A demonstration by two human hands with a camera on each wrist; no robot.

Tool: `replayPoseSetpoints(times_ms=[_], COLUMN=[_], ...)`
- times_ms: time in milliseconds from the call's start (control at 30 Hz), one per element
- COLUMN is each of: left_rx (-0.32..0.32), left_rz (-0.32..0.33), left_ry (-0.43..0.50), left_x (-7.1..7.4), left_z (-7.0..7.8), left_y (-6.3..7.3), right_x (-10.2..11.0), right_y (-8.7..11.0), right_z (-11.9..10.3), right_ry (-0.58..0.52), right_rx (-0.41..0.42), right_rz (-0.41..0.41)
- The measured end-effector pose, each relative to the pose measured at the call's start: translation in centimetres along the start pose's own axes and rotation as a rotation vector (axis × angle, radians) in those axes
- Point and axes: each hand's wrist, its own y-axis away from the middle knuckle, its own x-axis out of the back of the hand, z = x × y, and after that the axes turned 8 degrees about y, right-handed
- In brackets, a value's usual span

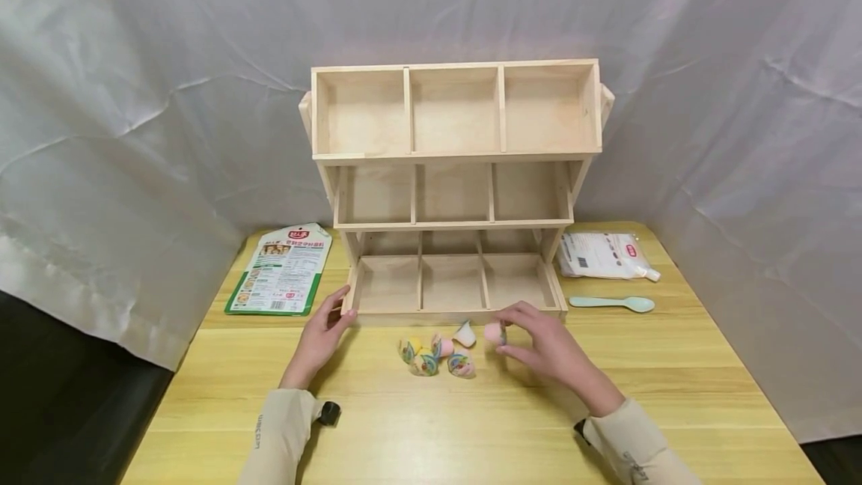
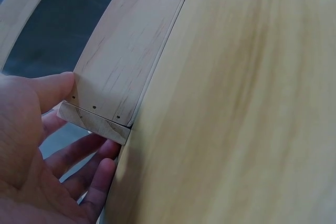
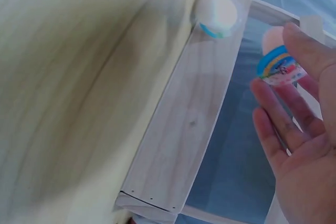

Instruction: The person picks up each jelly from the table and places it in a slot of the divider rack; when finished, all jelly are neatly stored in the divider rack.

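My right hand (image 1: pixel 547 344) pinches a small pink jelly cup (image 1: pixel 494 333) between thumb and fingers, just in front of the wooden rack's bottom tray. In the right wrist view, the cup (image 3: pixel 282 66) shows a pink base and a printed lid with a blue arc. Several more jelly cups (image 1: pixel 424 365) lie in a cluster on the table to its left, among them a yellow one and a white one (image 1: pixel 465 334). At the rack's front left corner (image 2: pixel 94 121), my left hand (image 1: pixel 322 339) grips the tray, thumb on the front board and fingers round the side.
The three-tier wooden rack (image 1: pixel 454 156) has three compartments per tier. On its left lies a green and white packet (image 1: pixel 283 272). To the right are a white spouted pouch (image 1: pixel 602 255) and a pale green spoon (image 1: pixel 613 303). Grey curtains (image 1: pixel 168 96) surround the table.
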Motion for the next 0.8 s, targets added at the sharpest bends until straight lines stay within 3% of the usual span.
replayPoseSetpoints(times_ms=[333, 800], left_rx=[0.02, 0.008], left_rz=[-0.011, -0.025], left_ry=[-0.022, -0.001], left_x=[0.8, 0.2], left_z=[0.0, 0.1], left_y=[0.3, 0.1], right_x=[-0.4, -0.4], right_y=[-0.8, -1.9], right_z=[-0.3, -0.6], right_ry=[-0.008, 0.043], right_rx=[0.043, 0.022], right_rz=[0.18, 0.217])
